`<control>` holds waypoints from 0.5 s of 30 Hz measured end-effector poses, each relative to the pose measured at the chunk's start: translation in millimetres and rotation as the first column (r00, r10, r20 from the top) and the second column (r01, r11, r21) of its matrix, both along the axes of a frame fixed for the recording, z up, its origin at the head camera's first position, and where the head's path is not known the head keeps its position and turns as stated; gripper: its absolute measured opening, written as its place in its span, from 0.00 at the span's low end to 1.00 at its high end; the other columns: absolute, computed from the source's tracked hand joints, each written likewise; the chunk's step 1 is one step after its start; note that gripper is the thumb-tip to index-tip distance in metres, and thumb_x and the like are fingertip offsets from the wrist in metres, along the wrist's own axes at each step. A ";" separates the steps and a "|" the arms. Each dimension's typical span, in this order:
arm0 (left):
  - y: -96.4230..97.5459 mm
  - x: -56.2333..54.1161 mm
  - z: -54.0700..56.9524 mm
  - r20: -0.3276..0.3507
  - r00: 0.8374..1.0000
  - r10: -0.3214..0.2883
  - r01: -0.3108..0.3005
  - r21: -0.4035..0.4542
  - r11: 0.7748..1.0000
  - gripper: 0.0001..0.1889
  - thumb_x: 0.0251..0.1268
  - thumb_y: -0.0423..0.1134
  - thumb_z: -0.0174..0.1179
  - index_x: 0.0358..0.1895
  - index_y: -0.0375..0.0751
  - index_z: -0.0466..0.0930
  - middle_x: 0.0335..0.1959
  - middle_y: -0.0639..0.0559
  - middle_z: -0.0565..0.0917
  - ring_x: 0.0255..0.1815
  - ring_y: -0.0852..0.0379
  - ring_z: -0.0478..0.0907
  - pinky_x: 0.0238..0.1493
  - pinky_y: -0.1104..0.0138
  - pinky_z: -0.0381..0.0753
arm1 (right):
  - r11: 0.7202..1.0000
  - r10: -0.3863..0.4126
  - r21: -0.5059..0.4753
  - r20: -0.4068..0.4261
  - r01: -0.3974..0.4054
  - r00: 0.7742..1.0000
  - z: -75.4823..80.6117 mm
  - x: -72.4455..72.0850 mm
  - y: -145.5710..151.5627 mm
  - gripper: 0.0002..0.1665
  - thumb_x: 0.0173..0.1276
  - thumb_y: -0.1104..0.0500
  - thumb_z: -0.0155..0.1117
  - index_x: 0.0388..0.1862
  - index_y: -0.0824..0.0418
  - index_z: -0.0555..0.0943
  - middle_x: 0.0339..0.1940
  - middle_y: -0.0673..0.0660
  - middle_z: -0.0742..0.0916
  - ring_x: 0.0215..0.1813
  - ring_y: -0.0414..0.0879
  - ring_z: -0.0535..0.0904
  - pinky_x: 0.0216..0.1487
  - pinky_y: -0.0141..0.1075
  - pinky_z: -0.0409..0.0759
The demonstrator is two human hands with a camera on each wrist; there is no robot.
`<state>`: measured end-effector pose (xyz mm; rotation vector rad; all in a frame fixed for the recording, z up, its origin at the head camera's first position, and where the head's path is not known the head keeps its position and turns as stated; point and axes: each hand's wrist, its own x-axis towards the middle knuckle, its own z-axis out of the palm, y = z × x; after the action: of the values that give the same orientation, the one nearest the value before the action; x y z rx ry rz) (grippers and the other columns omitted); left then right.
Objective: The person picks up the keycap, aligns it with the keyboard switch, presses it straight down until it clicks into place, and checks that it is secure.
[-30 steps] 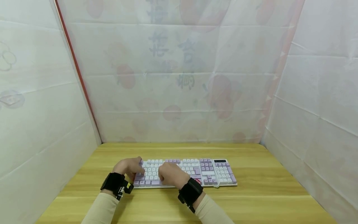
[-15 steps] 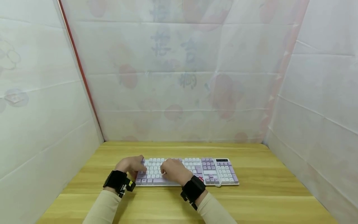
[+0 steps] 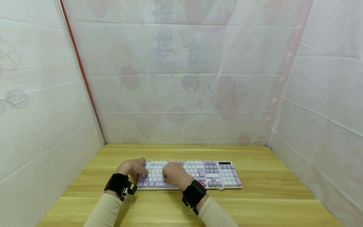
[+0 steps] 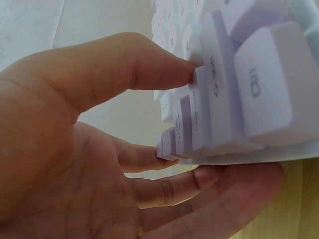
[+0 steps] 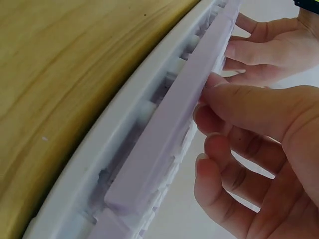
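Observation:
A white and lilac computer keyboard [image 3: 198, 171] lies on the table, its space bar side toward me. My left hand [image 3: 133, 167] grips its left end. In the left wrist view the thumb [image 4: 162, 69] rests on the keys near Ctrl while the fingers [image 4: 254, 194] reach along and under the edge. My right hand [image 3: 176, 175] is over the middle keys, fingers curled. Seen from the right wrist, the thumb and index fingertips come together just behind the lilac space bar [image 5: 159, 129]. I cannot tell whether they pinch a keycap there.
A bundled white cable [image 3: 220, 178] lies across the keyboard's right part, and a red tag [image 3: 201, 183] shows beside my right wrist. The wood-patterned table [image 3: 249, 208] is enclosed by pale cloth walls [image 3: 181, 94] at the back and both sides.
My right hand shifts slightly up the keys half a second ago, then settles back down on them. The left hand keeps its hold on the keyboard's end. The head view moves a little.

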<state>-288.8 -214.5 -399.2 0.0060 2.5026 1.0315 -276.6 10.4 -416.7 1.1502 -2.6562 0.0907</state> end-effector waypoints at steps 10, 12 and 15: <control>-0.1 0.0 0.2 -0.002 1.000 0.000 0.000 -0.002 1.000 0.40 0.58 0.33 0.63 0.73 0.26 0.57 0.47 0.36 0.77 0.39 0.45 0.84 0.40 0.54 0.91 | 0.998 -0.047 0.043 -0.081 0.050 0.996 -2.3 5.3 -3.3 0.34 0.63 0.58 0.77 0.13 0.48 0.60 0.16 0.43 0.63 0.23 0.36 0.54 0.22 0.26 0.50; -0.2 0.2 -0.1 -0.002 1.000 0.000 0.000 0.001 1.000 0.41 0.58 0.33 0.63 0.74 0.26 0.56 0.48 0.36 0.77 0.39 0.45 0.84 0.40 0.54 0.91 | 0.998 -0.048 0.044 -0.078 0.052 0.996 -2.9 5.3 -3.4 0.32 0.62 0.57 0.77 0.12 0.48 0.63 0.16 0.42 0.66 0.23 0.35 0.56 0.22 0.26 0.53; -0.3 0.0 -1.0 -0.006 1.000 -0.005 0.005 -0.002 1.000 0.42 0.59 0.33 0.63 0.75 0.26 0.55 0.50 0.35 0.77 0.39 0.45 0.85 0.40 0.54 0.91 | 0.998 -0.046 0.040 -0.066 0.049 0.997 -3.2 4.9 -3.1 0.31 0.63 0.58 0.77 0.12 0.48 0.64 0.16 0.42 0.67 0.22 0.35 0.56 0.21 0.26 0.54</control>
<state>-288.8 -214.8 -400.2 0.0145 2.5074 1.0286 -271.6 7.4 -419.9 1.0831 -2.6375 -0.0108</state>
